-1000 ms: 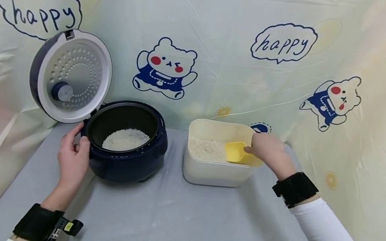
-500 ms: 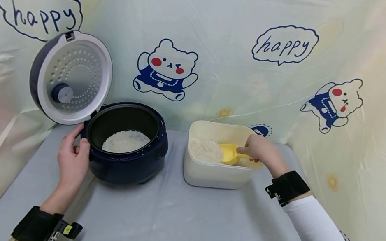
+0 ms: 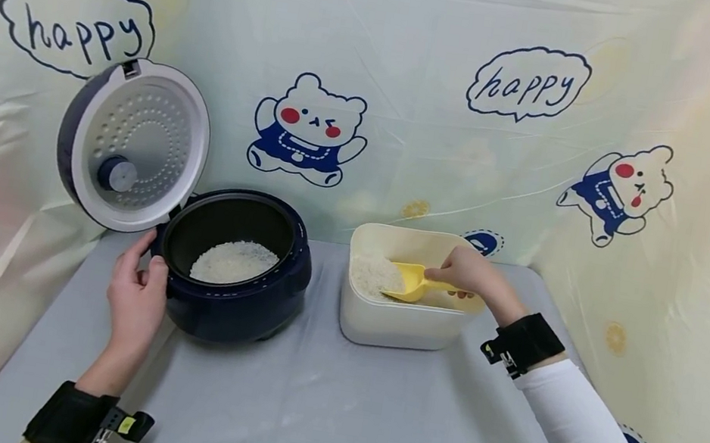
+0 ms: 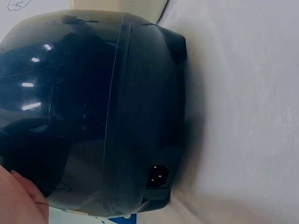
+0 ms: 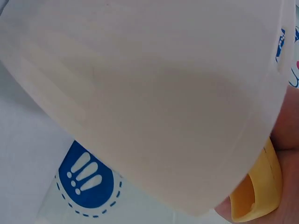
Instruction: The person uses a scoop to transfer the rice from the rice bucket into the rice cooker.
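Note:
My right hand (image 3: pixel 474 274) grips the handle of a yellow scoop (image 3: pixel 412 282), whose bowl sits in the rice (image 3: pixel 373 274) inside a cream-coloured bin (image 3: pixel 397 327). In the right wrist view, the bin's wall (image 5: pixel 154 107) fills most of the picture, and the scoop's handle (image 5: pixel 264 186) shows at the lower right. On the left stands a dark blue rice cooker (image 3: pixel 238 311) with its lid (image 3: pixel 139 143) raised and white rice (image 3: pixel 233 263) in its pot. My left hand (image 3: pixel 137 296) rests against the cooker's left side near the hinge, fingers fairly straight.
Grey cloth covers the table (image 3: pixel 312 414). Behind and at the sides hangs a printed curtain (image 3: pixel 413 108), close to the cooker and bin. A power socket (image 4: pixel 158 176) shows low on the cooker's side in the left wrist view.
My right hand has moved left with the scoop, pushing it through the rice toward the bin's left side. The left hand stays at the cooker.

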